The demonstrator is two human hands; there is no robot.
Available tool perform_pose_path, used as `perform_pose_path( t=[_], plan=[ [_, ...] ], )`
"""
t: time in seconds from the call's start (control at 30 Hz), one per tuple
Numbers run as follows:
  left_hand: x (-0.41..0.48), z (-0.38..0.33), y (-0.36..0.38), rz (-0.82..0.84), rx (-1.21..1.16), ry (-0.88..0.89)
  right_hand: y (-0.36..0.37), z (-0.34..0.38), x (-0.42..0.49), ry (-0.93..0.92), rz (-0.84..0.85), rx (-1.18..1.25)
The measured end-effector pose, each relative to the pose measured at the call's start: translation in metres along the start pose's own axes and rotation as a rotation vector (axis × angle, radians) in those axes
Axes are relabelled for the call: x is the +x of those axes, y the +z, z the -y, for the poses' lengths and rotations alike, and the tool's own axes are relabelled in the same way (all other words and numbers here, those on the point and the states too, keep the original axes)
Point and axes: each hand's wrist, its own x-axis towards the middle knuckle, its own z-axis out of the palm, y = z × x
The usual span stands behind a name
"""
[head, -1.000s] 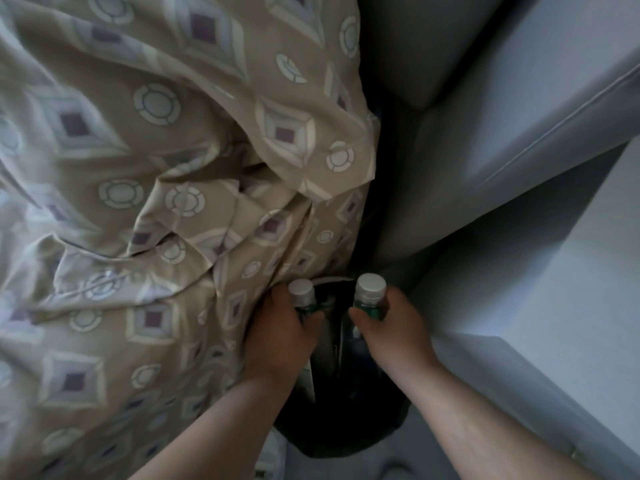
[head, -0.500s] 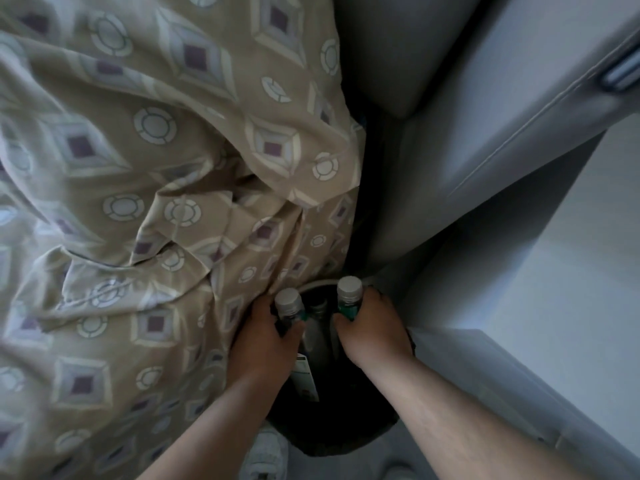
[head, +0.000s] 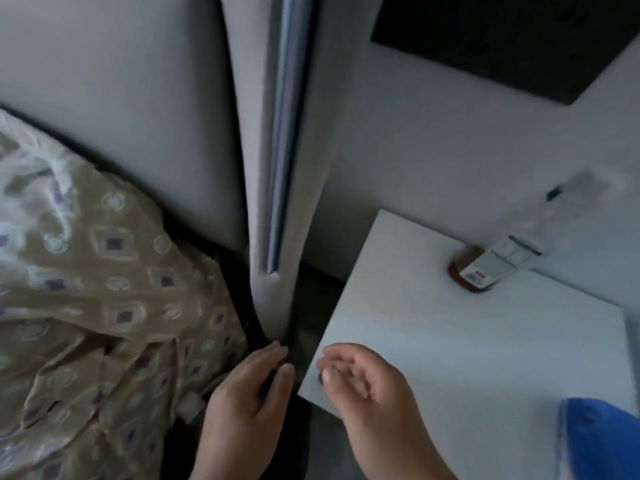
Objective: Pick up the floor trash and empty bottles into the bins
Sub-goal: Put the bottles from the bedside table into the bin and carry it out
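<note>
Both hands are hovering empty: left hand [head: 249,400] flat by the beige patterned bedspread [head: 121,306], right hand [head: 367,386] half-curled over the white table [head: 450,341]. A clear plastic bottle [head: 502,261] is standing at two o'clock.

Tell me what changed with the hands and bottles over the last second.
Both hands let go of the capped bottles they held over the dark bin: the left hand and right hand are now empty, fingers relaxed. The view swung up, so the bin is no longer clearly visible. The patterned bedcover remains at left.
</note>
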Motion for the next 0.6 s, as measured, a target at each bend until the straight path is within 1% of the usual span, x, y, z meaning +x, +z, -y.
perform_pose_path(
  t=[0.07, 0.13, 0.2, 0.27, 0.3, 0.33, 0.37, 0.4, 0.43, 0.47, 0.6],
  plan=[
    [0.009, -0.028, 0.033, 0.116, 0.155, 0.056, -0.042, 0.013, -0.01, -0.025, -0.152, 0.043],
    [0.018, -0.047, 0.065, 0.218, 0.349, 0.065, -0.078, 0.021, -0.017, -0.041, -0.279, 0.086],
    [0.023, -0.056, 0.09, 0.342, 0.522, 0.025, -0.107, 0.027, -0.022, -0.069, -0.366, 0.119],
    [0.021, -0.051, 0.109, 0.432, 0.615, 0.007, -0.128, 0.029, -0.025, -0.095, -0.443, 0.154],
    [0.018, -0.045, 0.115, 0.46, 0.651, 0.016, -0.136, 0.029, -0.027, -0.102, -0.479, 0.172],
    [0.017, -0.038, 0.119, 0.45, 0.666, 0.042, -0.144, 0.029, -0.027, -0.109, -0.508, 0.185],
    [0.016, -0.031, 0.121, 0.402, 0.659, 0.09, -0.151, 0.028, -0.027, -0.116, -0.536, 0.205],
    [0.017, -0.028, 0.121, 0.4, 0.681, 0.116, -0.156, 0.027, -0.026, -0.12, -0.563, 0.219],
    [0.019, -0.028, 0.12, 0.491, 0.679, 0.068, -0.16, 0.027, -0.024, -0.124, -0.587, 0.23],
    [0.02, -0.023, 0.12, 0.525, 0.677, 0.052, -0.164, 0.028, -0.022, -0.129, -0.609, 0.239],
    [0.022, -0.014, 0.128, 0.577, 0.661, 0.002, -0.183, 0.037, -0.007, -0.173, -0.716, 0.221]
  ],
)
